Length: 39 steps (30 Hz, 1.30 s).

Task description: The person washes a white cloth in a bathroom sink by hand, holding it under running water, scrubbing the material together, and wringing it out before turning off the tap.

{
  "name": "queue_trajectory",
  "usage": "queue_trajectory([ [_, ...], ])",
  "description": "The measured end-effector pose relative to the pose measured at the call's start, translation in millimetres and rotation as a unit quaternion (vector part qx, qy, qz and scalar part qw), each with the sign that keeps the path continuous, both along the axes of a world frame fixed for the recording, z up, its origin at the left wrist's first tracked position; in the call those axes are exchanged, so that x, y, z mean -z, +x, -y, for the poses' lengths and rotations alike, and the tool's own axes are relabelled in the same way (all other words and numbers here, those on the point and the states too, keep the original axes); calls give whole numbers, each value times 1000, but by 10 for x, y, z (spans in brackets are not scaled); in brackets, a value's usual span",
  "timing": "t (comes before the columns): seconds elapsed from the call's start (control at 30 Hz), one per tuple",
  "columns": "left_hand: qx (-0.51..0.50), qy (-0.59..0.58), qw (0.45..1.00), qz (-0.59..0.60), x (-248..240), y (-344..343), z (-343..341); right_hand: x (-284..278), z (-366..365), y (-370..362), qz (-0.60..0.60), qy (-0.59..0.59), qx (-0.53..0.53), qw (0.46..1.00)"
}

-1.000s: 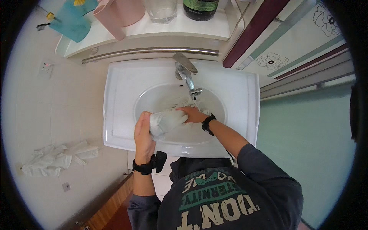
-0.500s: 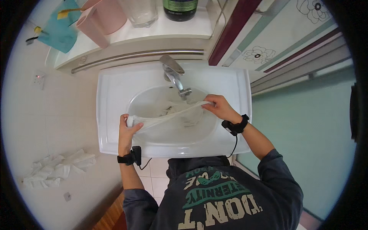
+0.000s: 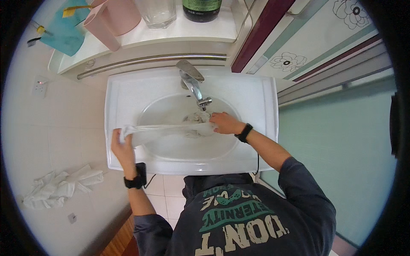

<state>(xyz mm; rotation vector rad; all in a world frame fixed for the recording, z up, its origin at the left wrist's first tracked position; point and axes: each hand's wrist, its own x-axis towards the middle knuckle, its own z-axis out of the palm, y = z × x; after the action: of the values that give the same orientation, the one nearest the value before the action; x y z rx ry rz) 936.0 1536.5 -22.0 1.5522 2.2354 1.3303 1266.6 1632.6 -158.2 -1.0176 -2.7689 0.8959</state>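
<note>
A thin, sheer white cloth (image 3: 166,130) is stretched nearly level across the sink (image 3: 261,136), pulled between my two hands. My left hand (image 3: 123,147) is closed on its left end, above the sink's left edge, with thumb and fingers around a bunched part. The other end is pinched in my right hand (image 3: 227,123), right of the basin's middle and just below the faucet (image 3: 194,85). Behind the stretched piece, a crumpled whitish cloth (image 3: 197,117) lies in the basin under the spout; whether the two are joined I cannot tell.
Over the sink, a white shelf (image 3: 205,32) carries a pink cup (image 3: 121,17), a drinking glass (image 3: 157,15), a dark bottle (image 3: 201,12) and a teal cup (image 3: 64,38). A metal bar (image 3: 149,64) runs below it. White crumpled fabric (image 3: 60,187) is at the left.
My left hand has moved left and my right hand left and slightly down, drawing the cloth straighter and farther left. More of the crumpled cloth in the basin shows.
</note>
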Motion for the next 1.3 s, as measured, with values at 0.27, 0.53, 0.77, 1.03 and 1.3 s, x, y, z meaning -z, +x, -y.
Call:
queue_trajectory([
  [0.27,-69,11,964,257,-272,162,418,1059,-106,-479,14,-32,149,988],
  [0.53,-207,193,884,372,-665,47,226,797,-240,-435,-41,-203,238,949],
  [0.77,78,-213,967,113,1217,-75,53,-153,18,-111,-237,-269,292,887],
  [1.03,355,-169,909,137,1065,1430,-458,-1543,345,73,-365,-113,141,913],
  [1.3,139,-118,886,426,422,1090,-426,-1323,160,458,-430,-302,205,826],
])
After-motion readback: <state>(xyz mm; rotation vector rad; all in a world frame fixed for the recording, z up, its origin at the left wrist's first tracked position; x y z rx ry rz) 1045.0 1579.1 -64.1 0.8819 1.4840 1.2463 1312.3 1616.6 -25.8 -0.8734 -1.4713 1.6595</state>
